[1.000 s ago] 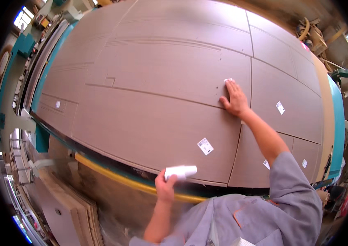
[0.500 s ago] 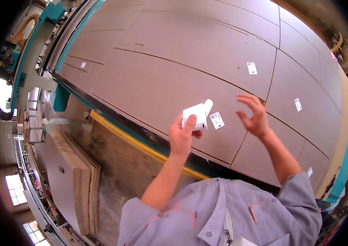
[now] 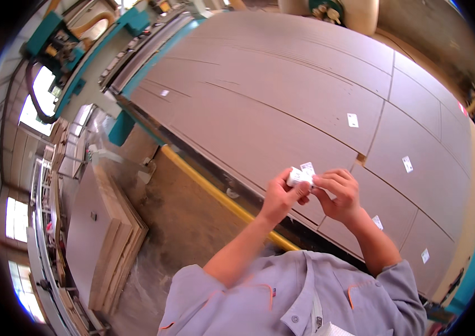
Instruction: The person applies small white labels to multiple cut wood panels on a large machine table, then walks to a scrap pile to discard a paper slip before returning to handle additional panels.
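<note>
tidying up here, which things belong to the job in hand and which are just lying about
Job in hand:
- white roll, in the left hand, right hand at it
- labels
- panels under them

Seemingly just about:
- board stack
- teal machine

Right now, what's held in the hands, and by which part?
White label roll, held by its left and near sides in the left hand; right hand at its right edge, grip unclear.

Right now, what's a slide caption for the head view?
Left hand holds a white label roll, right hand at its edge, above grooved brown panels dotted with white labels.
</note>
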Available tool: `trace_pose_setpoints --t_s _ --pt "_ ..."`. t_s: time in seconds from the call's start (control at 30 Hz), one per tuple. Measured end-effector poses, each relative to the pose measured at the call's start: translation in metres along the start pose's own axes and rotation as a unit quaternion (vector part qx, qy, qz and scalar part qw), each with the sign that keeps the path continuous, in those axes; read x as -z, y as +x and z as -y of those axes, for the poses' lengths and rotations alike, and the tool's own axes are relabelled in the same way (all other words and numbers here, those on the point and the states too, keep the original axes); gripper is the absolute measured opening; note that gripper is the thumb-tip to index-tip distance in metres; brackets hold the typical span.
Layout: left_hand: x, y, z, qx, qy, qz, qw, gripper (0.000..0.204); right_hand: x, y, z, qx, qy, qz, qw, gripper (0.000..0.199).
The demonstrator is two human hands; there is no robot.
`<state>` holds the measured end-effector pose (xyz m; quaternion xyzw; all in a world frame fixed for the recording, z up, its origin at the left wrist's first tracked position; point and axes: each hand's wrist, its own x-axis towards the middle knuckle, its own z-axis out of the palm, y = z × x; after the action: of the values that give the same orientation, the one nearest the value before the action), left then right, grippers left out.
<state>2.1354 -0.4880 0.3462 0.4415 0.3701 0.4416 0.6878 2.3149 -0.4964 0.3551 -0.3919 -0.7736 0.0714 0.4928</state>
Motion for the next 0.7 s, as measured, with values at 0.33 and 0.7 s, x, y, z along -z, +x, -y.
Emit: trace_pose_setpoints --t_s 0.33,0.7 --pt "0.086 -0.042 -0.011 -0.008 0.016 -0.041 0.999 0.025 -0.074 0.018 0.058 -0.168 0.129 0.078 0.974 0.006" --pt "0.346 -0.106 -0.072 -0.026 0.034 -0.147 0.988 0.025 -0.333 0.116 0.102 -0.403 0.434 0.327 0.737 0.013"
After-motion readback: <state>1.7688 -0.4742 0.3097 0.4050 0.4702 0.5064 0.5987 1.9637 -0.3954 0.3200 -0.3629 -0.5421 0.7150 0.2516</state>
